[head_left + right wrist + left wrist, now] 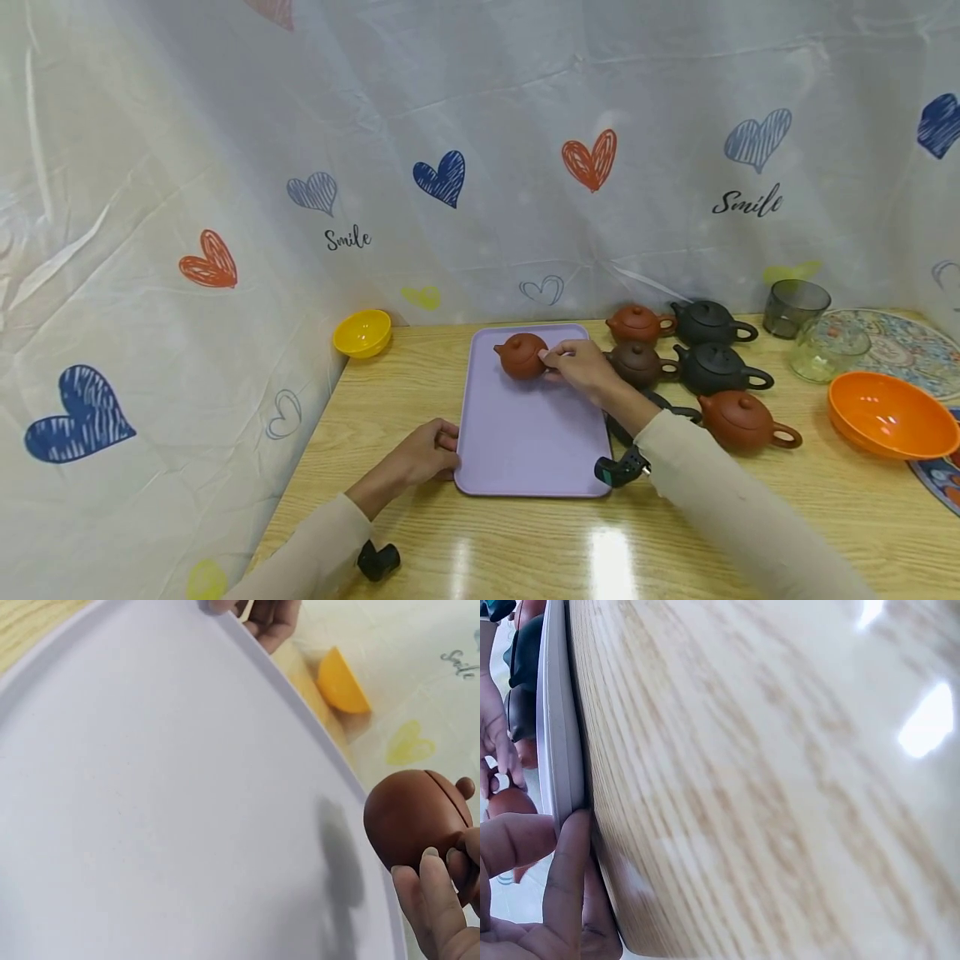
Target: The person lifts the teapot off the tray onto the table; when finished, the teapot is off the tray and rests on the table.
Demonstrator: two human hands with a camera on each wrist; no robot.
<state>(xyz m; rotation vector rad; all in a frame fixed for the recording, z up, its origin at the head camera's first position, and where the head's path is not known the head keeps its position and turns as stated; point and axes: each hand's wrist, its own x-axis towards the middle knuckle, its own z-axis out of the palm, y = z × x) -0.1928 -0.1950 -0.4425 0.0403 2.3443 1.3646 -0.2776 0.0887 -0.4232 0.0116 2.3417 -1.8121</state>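
Note:
A small reddish-brown clay teapot (520,357) is over the far part of a lilac rectangular tray (534,446), spout pointing left. My right hand (579,367) pinches it at the handle side; in the right wrist view the teapot (414,817) looks lifted, with a shadow on the tray (180,787). Beside the tray's near left edge, my left hand (424,452) pinches the rim. The left wrist view has its thumb and a finger on either side of the tray's rim (564,742). My right fingers cover the teapot's handle.
Right of the tray stand several more teapots, among them a red one (741,421) and a black one (716,369), one partly behind my right arm. Farther right are an orange bowl (892,417), a grey glass (795,308) and a greenish glass (828,350). A yellow bowl (363,335) sits back left.

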